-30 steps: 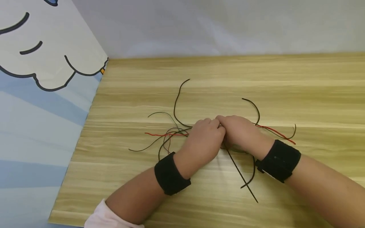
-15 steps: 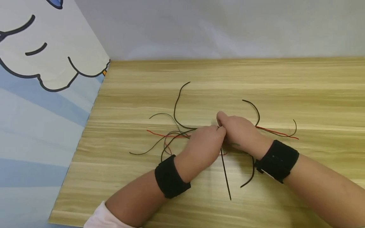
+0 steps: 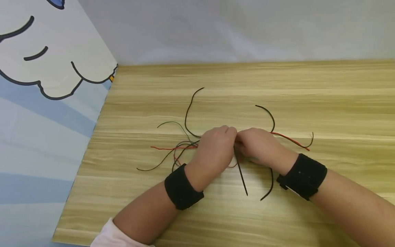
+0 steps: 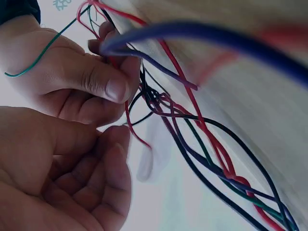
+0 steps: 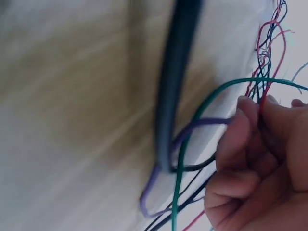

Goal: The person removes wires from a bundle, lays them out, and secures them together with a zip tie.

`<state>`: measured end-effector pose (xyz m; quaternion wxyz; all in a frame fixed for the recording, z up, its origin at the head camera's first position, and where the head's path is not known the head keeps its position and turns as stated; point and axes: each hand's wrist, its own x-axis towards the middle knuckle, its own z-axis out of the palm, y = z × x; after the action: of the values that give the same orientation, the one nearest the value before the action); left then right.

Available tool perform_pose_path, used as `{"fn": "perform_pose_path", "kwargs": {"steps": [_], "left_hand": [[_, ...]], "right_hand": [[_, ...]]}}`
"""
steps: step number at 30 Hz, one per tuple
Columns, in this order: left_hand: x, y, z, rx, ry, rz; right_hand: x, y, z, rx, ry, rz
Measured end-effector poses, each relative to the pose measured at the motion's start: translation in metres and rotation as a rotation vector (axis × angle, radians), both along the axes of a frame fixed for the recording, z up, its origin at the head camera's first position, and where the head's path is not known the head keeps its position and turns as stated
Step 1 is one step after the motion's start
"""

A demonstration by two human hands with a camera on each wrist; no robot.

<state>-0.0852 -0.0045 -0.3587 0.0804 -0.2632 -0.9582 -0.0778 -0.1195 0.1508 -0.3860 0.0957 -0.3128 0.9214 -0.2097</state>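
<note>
My left hand (image 3: 216,149) and right hand (image 3: 259,145) meet over a loose bundle of electrical wires on the table. In the left wrist view, the thumb and forefinger of my left hand (image 4: 72,168) pinch what looks like a thin black wire (image 4: 137,118). My right hand (image 4: 77,79) pinches a red wire (image 4: 129,120), whose loose end hangs past the fingers. Between the hands in the head view, a black wire's tail (image 3: 242,175) points downward. Green (image 5: 179,192) and purple wires (image 5: 150,183) loop beside my right hand. Curled fingers hide the exact grip.
Wire ends fan out left, including a red end (image 3: 163,148) and a curved black end (image 3: 186,113). More black (image 3: 271,118) and red ends (image 3: 293,139) spread right. The wooden table (image 3: 154,82) meets a pale wall (image 3: 247,31) behind and a cartoon-printed panel (image 3: 46,137) at left.
The hanging black wire's tail has swung from lower right to nearly straight down and shows shorter. Both hands stay together at the bundle, the left fingers having shifted slightly left.
</note>
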Motion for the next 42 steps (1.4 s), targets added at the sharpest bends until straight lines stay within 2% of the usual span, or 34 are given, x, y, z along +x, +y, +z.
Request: {"fn": "perform_pose_path", "kwargs": {"steps": [3,8,12,13,16,19,24,27,30,33,35,38,42], "left_hand": [[0.001,-0.001,0.0,0.045,0.039,-0.036],[0.004,0.0,0.002,0.101,0.081,-0.085],[0.008,0.002,0.003,0.096,0.075,-0.083],[0.009,0.002,0.004,0.089,0.07,-0.081],[0.01,0.003,0.005,0.075,0.052,-0.074],[0.011,0.005,0.006,0.036,0.038,-0.086],[0.009,0.004,0.007,-0.032,0.012,-0.125],[0.003,0.003,0.006,-0.007,-0.009,-0.112],[-0.005,0.005,0.003,0.093,-0.071,-0.051],[-0.013,0.008,0.002,0.202,-0.19,0.046],[-0.018,0.01,0.001,0.219,-0.273,0.1],[-0.022,0.012,-0.001,0.167,-0.326,0.147],[-0.026,0.014,-0.005,0.053,-0.291,0.151]], "right_hand": [[0.0,-0.003,0.003,0.039,-0.003,-0.048],[-0.003,-0.006,0.012,0.115,0.027,-0.183],[-0.005,-0.005,0.02,0.16,0.131,-0.249],[-0.006,-0.005,0.021,0.151,0.178,-0.251],[-0.009,-0.003,0.02,0.113,0.333,-0.177],[-0.012,-0.001,0.016,0.092,0.424,-0.091],[-0.014,0.002,0.007,0.153,0.373,-0.057],[-0.013,0.004,0.003,0.156,0.334,-0.024],[-0.011,0.006,0.0,0.147,0.318,-0.003],[-0.009,0.007,-0.001,0.156,0.317,0.0],[-0.008,0.008,0.0,0.165,0.31,-0.005],[-0.007,0.008,0.0,0.169,0.285,-0.012],[-0.005,0.008,0.001,0.172,0.25,-0.021]]}}
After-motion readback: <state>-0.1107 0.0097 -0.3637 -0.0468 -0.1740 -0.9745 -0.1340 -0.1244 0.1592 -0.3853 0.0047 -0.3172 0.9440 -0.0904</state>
